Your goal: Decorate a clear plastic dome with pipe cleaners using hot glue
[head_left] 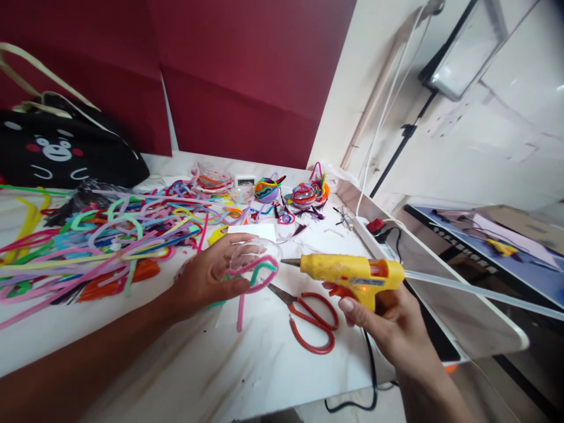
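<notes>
My left hand [224, 273] is closed around a clear plastic ball [253, 249] with a pink pipe cleaner [268, 281] and a green pipe cleaner [259, 267] bent along its side. One pink end hangs down below the ball. In my right hand [388, 323] is a yellow hot glue gun [352, 269], gripped by its handle with fingers near the orange trigger. Its nozzle points left, at or very close to the ball's right side; contact cannot be made out. A clear glue stick [476, 291] sticks out of its back. Red-handled scissors [315, 320] lie beneath, on the white table.
A heap of colourful pipe cleaners [118, 241] covers the table's left side. Decorated balls [267, 191] stand at the back, near a small digital display [244, 181]. A black bag [66, 147] sits back left. A power strip [374, 235] and black cord [373, 376] are at right.
</notes>
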`<state>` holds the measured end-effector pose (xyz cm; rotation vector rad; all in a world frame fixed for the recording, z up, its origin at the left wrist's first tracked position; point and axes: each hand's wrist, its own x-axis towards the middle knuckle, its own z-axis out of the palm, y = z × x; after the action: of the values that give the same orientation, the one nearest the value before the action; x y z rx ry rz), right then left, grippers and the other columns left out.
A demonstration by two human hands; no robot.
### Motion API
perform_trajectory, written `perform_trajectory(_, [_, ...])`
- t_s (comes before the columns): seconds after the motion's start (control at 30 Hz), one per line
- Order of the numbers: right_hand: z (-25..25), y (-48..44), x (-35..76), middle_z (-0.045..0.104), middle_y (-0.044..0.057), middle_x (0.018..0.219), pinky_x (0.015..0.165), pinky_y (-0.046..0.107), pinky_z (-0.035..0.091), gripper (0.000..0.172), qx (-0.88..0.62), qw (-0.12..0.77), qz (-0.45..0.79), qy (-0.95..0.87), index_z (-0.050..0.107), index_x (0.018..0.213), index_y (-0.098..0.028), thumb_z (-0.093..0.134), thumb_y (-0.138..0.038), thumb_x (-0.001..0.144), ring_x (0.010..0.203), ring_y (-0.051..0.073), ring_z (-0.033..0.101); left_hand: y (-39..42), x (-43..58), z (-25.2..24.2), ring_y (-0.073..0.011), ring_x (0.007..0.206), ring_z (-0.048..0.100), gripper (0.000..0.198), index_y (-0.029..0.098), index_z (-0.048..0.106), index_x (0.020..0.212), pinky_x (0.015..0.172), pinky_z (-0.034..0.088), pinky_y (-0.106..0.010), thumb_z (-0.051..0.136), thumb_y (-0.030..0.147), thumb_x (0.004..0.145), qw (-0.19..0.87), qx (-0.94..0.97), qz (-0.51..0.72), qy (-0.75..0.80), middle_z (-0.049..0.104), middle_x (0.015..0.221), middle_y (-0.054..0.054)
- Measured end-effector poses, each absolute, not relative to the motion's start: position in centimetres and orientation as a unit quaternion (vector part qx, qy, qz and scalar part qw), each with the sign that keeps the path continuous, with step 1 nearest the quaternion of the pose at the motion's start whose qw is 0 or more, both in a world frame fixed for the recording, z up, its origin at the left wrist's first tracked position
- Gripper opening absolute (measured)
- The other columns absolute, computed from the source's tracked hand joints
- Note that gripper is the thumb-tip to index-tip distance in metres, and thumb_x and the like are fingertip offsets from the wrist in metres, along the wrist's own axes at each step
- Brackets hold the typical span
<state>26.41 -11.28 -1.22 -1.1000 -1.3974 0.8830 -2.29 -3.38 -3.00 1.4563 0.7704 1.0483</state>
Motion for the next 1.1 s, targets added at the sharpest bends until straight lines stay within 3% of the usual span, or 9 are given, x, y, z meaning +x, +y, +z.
perform_trajectory(0.33, [-1.9, -12.2, 27.1, 0.076, 0.004, 0.105, 0.074, 0.031, 0.065, 0.033, -0.464, 0.535, 0.342, -0.618, 0.063, 0.111, -0.028, 0.077, -0.023, 0.081, 0.091, 0.023, 0.074, -3.8, -1.9, -2.8, -0.0391, 0.117, 0.063, 0.070, 0.027, 0.062, 0.122, 0.095, 0.053, -0.046, 0.088, 0.039, 0.058, 0.522, 0.626, 0.464, 0.346, 0.070, 0.125, -0.010])
perform_trajectory(0.63, [-2.0, -12.7, 27.0, 0.073, 0.001, 0.105, 0.071, 0.025, 0.063, 0.038, -0.459, 0.538, 0.313, -0.634, 0.060, 0.114, -0.032, 0.076, -0.020, 0.081, 0.087, 0.019, 0.074, -4.4, -1.7, -2.7, -0.0358, 0.117, 0.063, 0.066, 0.029, 0.062, 0.121, 0.097, 0.052, -0.043, 0.086, 0.040, 0.061, 0.527, 0.629, 0.455, 0.346, 0.070, 0.123, -0.007])
perform_trajectory(0.8, [-1.9, -12.7, 27.4, 0.071, 0.001, 0.108, 0.072, 0.024, 0.063, 0.052, -0.461, 0.524, 0.308, -0.647, 0.052, 0.126, -0.035, 0.075, -0.018, 0.083, 0.089, 0.019, 0.073, -4.5, -1.7, -2.5, -0.0346, 0.118, 0.062, 0.067, 0.027, 0.059, 0.123, 0.098, 0.051, -0.042, 0.086, 0.040, 0.063, 0.535, 0.633, 0.444, 0.341, 0.068, 0.125, -0.009])
perform_trajectory(1.1, [-1.7, -13.2, 27.6, 0.071, 0.004, 0.103, 0.070, 0.026, 0.064, 0.038, -0.467, 0.481, 0.271, -0.690, 0.057, 0.121, -0.031, 0.070, -0.021, 0.087, 0.087, 0.021, 0.072, -4.5, -1.7, -2.7, -0.0352, 0.116, 0.063, 0.067, 0.027, 0.059, 0.123, 0.099, 0.051, -0.044, 0.087, 0.038, 0.062, 0.542, 0.632, 0.441, 0.335, 0.068, 0.125, -0.010])
